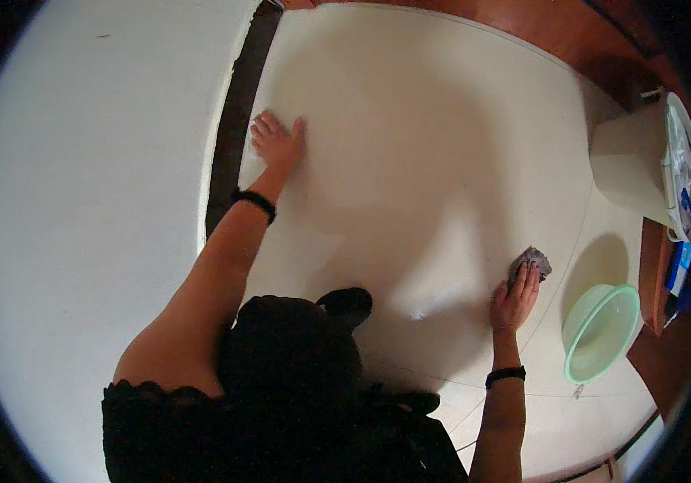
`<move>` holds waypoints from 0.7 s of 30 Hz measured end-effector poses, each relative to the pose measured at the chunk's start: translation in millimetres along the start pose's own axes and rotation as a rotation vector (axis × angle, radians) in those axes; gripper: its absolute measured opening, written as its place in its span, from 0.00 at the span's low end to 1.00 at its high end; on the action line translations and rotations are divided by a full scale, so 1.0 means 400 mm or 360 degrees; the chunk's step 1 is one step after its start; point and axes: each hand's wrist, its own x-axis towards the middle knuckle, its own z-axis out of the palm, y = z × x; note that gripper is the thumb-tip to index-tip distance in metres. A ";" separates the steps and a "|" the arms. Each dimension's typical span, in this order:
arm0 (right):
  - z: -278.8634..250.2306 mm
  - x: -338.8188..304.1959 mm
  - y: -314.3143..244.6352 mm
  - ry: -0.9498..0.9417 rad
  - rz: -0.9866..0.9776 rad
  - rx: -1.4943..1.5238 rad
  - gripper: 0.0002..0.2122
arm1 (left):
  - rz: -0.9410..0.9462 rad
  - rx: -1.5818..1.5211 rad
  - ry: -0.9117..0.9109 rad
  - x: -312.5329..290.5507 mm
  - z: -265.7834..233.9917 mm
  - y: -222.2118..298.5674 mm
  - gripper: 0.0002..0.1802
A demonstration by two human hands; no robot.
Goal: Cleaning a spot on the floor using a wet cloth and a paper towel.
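Note:
My right hand (514,299) presses a crumpled grey-purple cloth (532,259) against the pale tiled floor (410,105), fingers lying over it. Off to the upper left, my left hand (278,143) rests with its fingers spread, beside the dark skirting strip (233,121) at the foot of the wall. Nothing is in that hand. To the right of the cloth stands a light green basin (603,334); its inside shows only in part.
A white wall (104,185) runs along the left. At the upper right is a beige bin (631,161) with a bag lining, near reddish-brown wooden furniture (514,28). Blue-and-white packages (680,270) lie below the bin. My dark shoe (347,307) is on the floor.

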 end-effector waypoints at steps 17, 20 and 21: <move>0.011 -0.006 0.022 -0.0045 0.0031 0.0031 0.26 | 0.1316 -0.0460 -0.0213 -0.054 -0.028 0.328 0.42; 0.021 -0.006 0.017 -0.0097 0.0054 -0.0012 0.26 | 0.0668 -0.0140 0.0012 0.194 0.024 0.204 0.43; 0.022 -0.003 0.021 -0.0100 0.0069 -0.0013 0.26 | 0.0527 -0.0124 0.0026 0.243 0.027 0.219 0.44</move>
